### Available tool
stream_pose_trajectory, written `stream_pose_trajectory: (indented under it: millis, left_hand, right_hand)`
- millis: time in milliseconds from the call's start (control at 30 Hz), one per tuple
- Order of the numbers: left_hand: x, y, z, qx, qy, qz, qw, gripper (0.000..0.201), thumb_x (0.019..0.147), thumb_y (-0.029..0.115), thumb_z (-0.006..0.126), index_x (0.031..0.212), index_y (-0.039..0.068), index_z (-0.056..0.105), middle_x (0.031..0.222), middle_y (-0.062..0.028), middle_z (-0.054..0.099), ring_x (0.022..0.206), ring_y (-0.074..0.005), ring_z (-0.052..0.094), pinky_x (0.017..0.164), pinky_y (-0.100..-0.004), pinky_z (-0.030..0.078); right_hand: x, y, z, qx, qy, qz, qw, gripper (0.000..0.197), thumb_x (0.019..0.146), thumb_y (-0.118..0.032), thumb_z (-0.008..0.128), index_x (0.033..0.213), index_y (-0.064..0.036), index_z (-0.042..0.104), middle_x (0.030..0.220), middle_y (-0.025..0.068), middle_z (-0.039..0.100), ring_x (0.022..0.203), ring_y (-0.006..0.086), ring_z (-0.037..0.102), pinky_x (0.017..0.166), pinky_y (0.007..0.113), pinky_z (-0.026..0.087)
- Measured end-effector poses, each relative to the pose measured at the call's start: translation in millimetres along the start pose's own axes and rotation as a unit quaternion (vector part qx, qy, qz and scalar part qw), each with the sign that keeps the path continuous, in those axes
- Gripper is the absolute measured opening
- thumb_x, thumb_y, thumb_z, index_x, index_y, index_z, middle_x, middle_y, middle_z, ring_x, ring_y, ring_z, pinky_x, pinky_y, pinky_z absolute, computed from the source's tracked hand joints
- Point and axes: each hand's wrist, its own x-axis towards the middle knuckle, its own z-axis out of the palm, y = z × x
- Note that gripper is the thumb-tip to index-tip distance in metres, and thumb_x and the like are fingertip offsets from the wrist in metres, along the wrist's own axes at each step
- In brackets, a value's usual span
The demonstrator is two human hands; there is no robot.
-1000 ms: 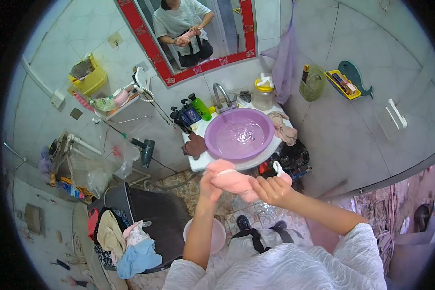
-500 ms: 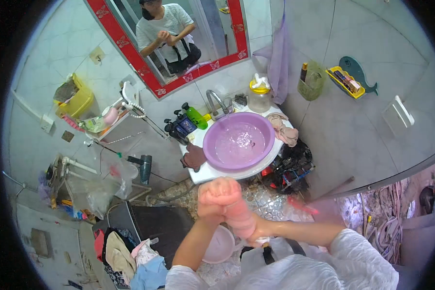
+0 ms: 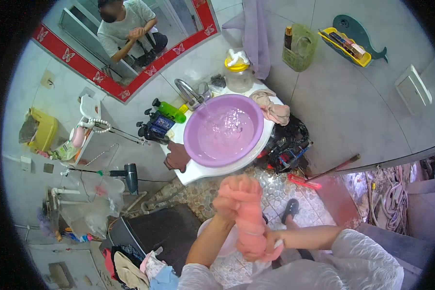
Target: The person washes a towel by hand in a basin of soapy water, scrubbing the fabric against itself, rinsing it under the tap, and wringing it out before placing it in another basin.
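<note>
A coral-pink towel (image 3: pixel 251 220), twisted into a thick roll, is held in front of my body. My left hand (image 3: pixel 225 200) is wrapped around its upper end, and folds of the towel bulge over the fingers. Around the lower end, my right hand (image 3: pixel 274 240) is closed, with a loose flap hanging beside it. Beyond the hands, a purple basin (image 3: pixel 191 140) holding water stands on the white washbasin (image 3: pixel 217 171). The metal tap (image 3: pixel 188 92) points into it. Under the towel, a pale bucket or tub (image 3: pixel 226 244) is partly hidden.
Pump bottles (image 3: pixel 154 123), a green bottle (image 3: pixel 171 111) and a brown cloth (image 3: pixel 177 157) sit left of the basin. At its right lie a beige cloth (image 3: pixel 273 108) and a yellow-lidded jar (image 3: pixel 239 77). Clothes (image 3: pixel 130 270) are piled at lower left near a hair dryer (image 3: pixel 130 179).
The view has shifted, so the basin and mirror sit further left. Both hands keep their grip on the towel; its lower end now hangs more loosely around my right hand.
</note>
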Motion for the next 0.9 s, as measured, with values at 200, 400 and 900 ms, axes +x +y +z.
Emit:
stream_pose_trajectory:
  millis: [200,400,900]
  left_hand:
    - [23,8,14,0.026,-0.065,0.021,0.997,0.029,0.043,0.005,0.056,0.064,0.012,0.038,0.076,-0.0046,0.046,0.079,-0.0274,0.044,0.075,-0.0421,0.038]
    - [20,22,42,0.314,-0.048,0.085,0.944,0.049,0.055,0.006,0.068,0.097,0.006,0.045,0.113,-0.0191,0.046,0.097,-0.0287,0.052,0.082,-0.0399,0.045]
    - [-13,24,90,0.456,0.11,0.208,0.858,0.098,0.058,0.056,0.071,0.127,0.005,0.024,0.134,-0.0141,0.031,0.12,-0.0261,0.038,0.098,-0.0382,0.034]
  right_hand:
    - [-14,-13,12,-0.601,0.375,0.043,0.705,0.056,0.056,-0.011,0.07,0.108,-0.0062,0.049,0.101,0.0047,0.053,0.093,0.014,0.049,0.082,0.029,0.042]
    - [-30,-52,40,-0.682,0.447,-0.011,0.578,0.07,0.056,-0.013,0.074,0.117,-0.004,0.04,0.108,0.0073,0.052,0.102,0.015,0.048,0.089,0.032,0.04]
    - [-18,-55,113,-0.87,0.457,-0.187,0.005,0.055,0.053,-0.016,0.071,0.106,-0.0143,0.057,0.09,0.0093,0.061,0.071,0.0267,0.06,0.061,0.036,0.046]
